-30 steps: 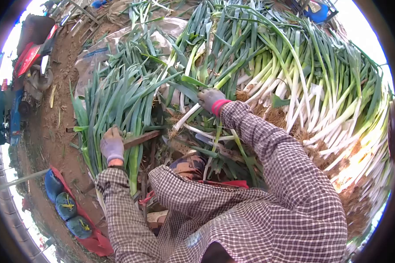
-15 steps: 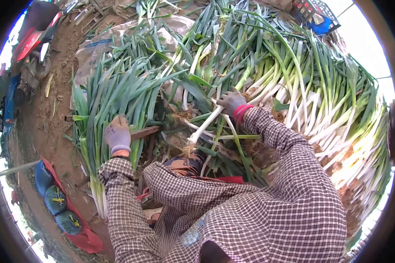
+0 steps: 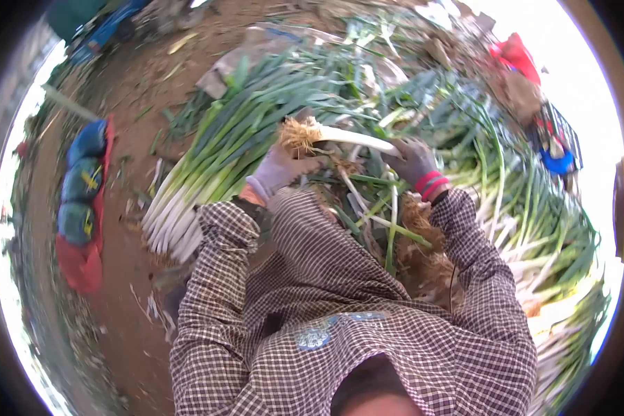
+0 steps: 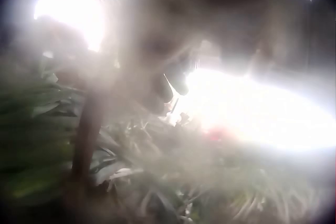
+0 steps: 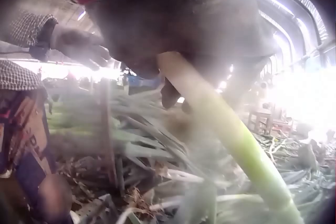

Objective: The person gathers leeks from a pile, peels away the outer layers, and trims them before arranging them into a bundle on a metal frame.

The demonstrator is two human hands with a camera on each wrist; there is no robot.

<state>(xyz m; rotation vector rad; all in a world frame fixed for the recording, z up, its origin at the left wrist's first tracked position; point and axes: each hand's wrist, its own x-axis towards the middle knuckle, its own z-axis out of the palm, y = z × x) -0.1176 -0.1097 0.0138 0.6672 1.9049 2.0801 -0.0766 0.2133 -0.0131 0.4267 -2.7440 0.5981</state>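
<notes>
My gloved right hand (image 3: 412, 161) pinches a leek (image 3: 357, 142) by its white stem. In the head view the leek lies nearly level, its bushy roots (image 3: 299, 135) pointing left. Its green upper part (image 5: 252, 161) slants down in the right wrist view. Just below the roots is my gloved left hand (image 3: 281, 170), thumb stretched to the right, the other fingers partly hidden by the roots. In the right wrist view the left hand's fingers look loosely extended. The left wrist view is blurred by glare. A tidy bundle of leeks (image 3: 211, 170) lies beside the left hand.
A large leek pile (image 3: 534, 243) spreads to the right. Loose leeks and leaves lie between my knees and the pile. A wooden post (image 5: 108, 129) stands near the left hand. Blue rolls on red cloth (image 3: 82, 194) lie far left; a dark crate (image 3: 561, 139) stands far right.
My left hand has left the bundle and come to the middle. The right hand has raised the leek and swung its roots leftward, toward the left hand. The head view has turned.
</notes>
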